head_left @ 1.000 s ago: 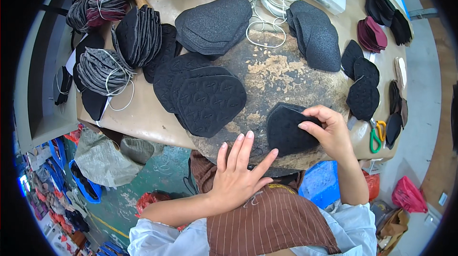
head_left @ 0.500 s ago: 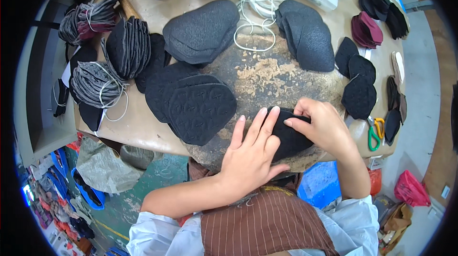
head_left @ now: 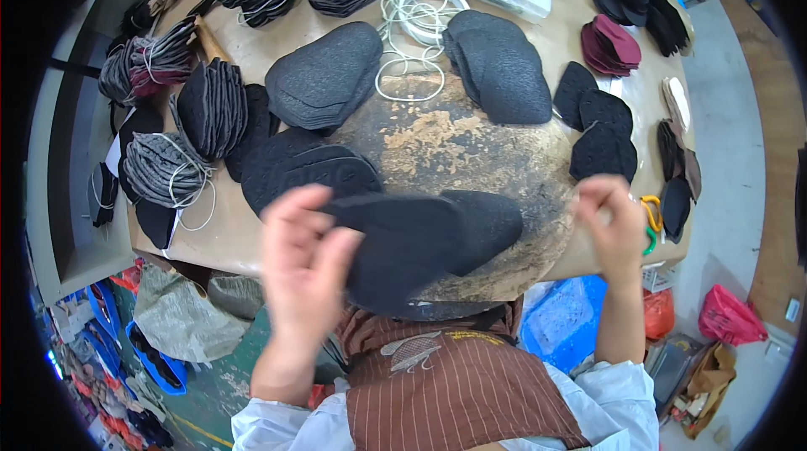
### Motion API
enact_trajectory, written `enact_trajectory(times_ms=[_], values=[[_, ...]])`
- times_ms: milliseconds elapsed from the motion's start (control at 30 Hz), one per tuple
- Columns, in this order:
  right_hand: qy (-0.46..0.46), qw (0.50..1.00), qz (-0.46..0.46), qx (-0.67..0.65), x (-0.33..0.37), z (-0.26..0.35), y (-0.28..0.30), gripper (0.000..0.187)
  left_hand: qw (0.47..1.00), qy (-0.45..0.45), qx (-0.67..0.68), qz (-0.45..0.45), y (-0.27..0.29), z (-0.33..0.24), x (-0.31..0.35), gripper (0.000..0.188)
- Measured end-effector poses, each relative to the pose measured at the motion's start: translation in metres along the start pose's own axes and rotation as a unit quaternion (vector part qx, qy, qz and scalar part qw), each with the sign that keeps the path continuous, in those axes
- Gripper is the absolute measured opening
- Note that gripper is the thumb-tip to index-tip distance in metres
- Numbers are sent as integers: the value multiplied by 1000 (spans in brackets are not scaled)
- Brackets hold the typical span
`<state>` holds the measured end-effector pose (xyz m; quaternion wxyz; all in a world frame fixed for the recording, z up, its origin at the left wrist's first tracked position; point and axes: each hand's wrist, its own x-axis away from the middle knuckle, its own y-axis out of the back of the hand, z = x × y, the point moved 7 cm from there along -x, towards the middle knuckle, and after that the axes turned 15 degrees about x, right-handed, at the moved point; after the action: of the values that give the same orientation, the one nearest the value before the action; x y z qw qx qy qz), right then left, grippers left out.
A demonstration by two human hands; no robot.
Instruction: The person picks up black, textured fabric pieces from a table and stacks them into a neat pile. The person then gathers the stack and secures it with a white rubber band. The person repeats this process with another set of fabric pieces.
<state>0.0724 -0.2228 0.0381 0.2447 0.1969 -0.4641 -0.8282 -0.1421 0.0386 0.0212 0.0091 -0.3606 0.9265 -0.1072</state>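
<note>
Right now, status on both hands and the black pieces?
Left hand holds black piece. Right hand loosely curled, seemingly empty. Held piece partly hides dark pad.

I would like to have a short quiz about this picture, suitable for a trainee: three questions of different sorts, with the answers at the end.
1. Which hand holds the blurred black piece?
2. True or false: the white cord lies between the wide dark grey pile and the second dark grey pile.
3. What colour is the small stack just beyond the overlapping black pieces at the right side of the table?
A) white
B) maroon
C) green

Key
1. The left hand.
2. True.
3. B
</note>
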Motion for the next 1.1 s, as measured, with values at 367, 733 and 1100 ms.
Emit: enact_trajectory(times_ms=[367, 733, 1100], values=[[-34, 956, -17, 291, -35, -68, 18, 62, 841, -107, -433, 305, -92, 47, 70, 72], [-144, 985, -22, -96, -27, -70, 18, 34, 832, -113, -451, 303, -73, 49, 77, 66], [73, 950, 260, -154, -22, 67, -77, 18, 846, -111, -463, 242, -65, 52, 87, 63]])
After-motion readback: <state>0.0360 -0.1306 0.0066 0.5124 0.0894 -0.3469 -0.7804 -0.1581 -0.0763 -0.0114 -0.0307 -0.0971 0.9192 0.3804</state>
